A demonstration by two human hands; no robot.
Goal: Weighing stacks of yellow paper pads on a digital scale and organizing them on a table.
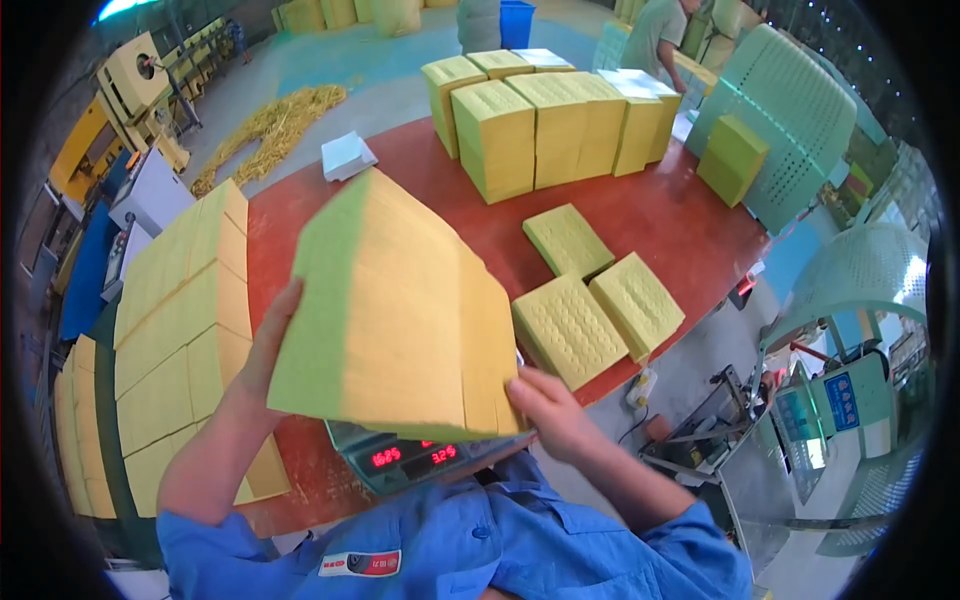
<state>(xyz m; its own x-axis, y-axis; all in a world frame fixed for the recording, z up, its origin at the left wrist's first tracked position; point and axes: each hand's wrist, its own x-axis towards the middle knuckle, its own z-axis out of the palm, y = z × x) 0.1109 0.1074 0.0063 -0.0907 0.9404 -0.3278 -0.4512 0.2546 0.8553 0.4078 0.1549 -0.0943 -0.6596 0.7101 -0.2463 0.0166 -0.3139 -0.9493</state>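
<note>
Between my two hands is a thick stack of yellow paper, tilted, with a few sheets fanning apart at its right side. My left hand grips its left edge, fingers partly hidden behind the stack. The lower right corner is pinched by my right hand, thumb on the near face. Just below, partly covered by the stack, stands a digital scale with red lit digits. Whether the stack touches the scale I cannot tell. Three lower piles of embossed yellow paper, among them a dimpled pile, lie to the right of my right hand.
The red table carries tall yellow paper stacks at the back and a long row of stacks on the left. White sheets lie near its far edge. A perforated green panel stands right; another person is behind.
</note>
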